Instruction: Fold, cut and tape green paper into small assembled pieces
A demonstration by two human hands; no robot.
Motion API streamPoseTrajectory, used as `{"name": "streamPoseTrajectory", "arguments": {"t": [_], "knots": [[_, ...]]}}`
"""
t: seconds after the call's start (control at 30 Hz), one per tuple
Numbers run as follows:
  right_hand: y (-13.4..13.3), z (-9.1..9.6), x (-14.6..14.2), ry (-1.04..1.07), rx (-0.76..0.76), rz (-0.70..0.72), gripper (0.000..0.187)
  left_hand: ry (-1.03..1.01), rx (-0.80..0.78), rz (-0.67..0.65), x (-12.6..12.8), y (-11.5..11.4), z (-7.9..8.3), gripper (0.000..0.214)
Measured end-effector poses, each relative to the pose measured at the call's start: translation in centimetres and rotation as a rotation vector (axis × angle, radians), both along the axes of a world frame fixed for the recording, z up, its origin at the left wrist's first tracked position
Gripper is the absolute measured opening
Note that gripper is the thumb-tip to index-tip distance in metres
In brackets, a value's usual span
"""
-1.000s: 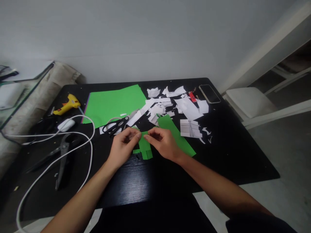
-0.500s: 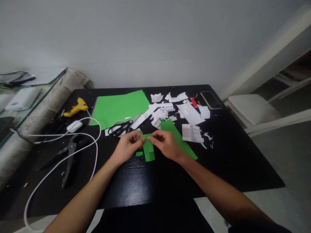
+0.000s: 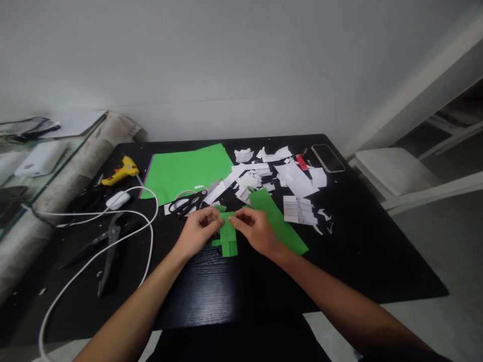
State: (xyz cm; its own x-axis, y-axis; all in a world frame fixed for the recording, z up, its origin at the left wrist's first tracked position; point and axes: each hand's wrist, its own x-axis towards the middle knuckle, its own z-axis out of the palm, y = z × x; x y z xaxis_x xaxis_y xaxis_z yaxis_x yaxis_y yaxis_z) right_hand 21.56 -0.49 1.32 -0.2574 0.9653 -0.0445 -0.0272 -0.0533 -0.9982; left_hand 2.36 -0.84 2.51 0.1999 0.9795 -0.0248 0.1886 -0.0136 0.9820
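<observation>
Between my two hands is a small green paper piece [image 3: 228, 232], narrow, with cut or folded squares at its near end. My left hand [image 3: 200, 229] pinches its upper left corner. The fingers of my right hand [image 3: 253, 229] are closed on the upper right corner. Small green scraps [image 3: 216, 243] lie beside it on the left. A larger green paper strip [image 3: 281, 226] lies partly behind my right hand. Beyond my left hand rest black-handled scissors [image 3: 188, 202] on white paper.
On the black table [image 3: 358, 251] are a large green sheet [image 3: 184, 171], white paper scraps [image 3: 251, 180], a folded white paper piece [image 3: 298, 208] and a phone [image 3: 327, 158]. At left lie a yellow glue gun [image 3: 123, 172], large shears [image 3: 109, 246] and a looping white cable [image 3: 151, 236].
The green piece has shifted slightly left and toward me, still between both hands; it now overlaps the small scrap beside it. The whole view has tilted a little.
</observation>
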Motion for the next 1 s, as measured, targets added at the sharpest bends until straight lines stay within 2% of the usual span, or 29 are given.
{"name": "streamPoseTrajectory", "arguments": {"t": [0.23,0.47,0.63,0.7,0.83,1.0], "knots": [[0.1,-0.1,0.5,-0.024,-0.033,0.151,0.011,-0.016,-0.022,-0.154,-0.1,-0.2,0.0,0.029],[0.7,0.7,1.1,-0.051,-0.067,0.175,0.006,-0.056,-0.048,-0.145,0.2,-0.1,-0.2,0.026],[1.6,0.9,2.0,0.042,-0.117,0.136,0.013,-0.058,-0.004,0.015,-1.2,0.5,0.4,0.026],[1.7,0.9,2.0,0.078,-0.140,0.113,0.015,-0.056,0.001,0.037,-1.5,0.6,0.5,0.025],[1.0,0.9,1.3,0.104,-0.166,0.146,0.026,-0.079,-0.028,-0.027,-0.8,0.2,0.3,0.026],[0.7,0.8,0.9,0.035,-0.097,0.176,0.034,-0.075,-0.081,-0.082,0.3,-0.2,0.0,0.023]]}}
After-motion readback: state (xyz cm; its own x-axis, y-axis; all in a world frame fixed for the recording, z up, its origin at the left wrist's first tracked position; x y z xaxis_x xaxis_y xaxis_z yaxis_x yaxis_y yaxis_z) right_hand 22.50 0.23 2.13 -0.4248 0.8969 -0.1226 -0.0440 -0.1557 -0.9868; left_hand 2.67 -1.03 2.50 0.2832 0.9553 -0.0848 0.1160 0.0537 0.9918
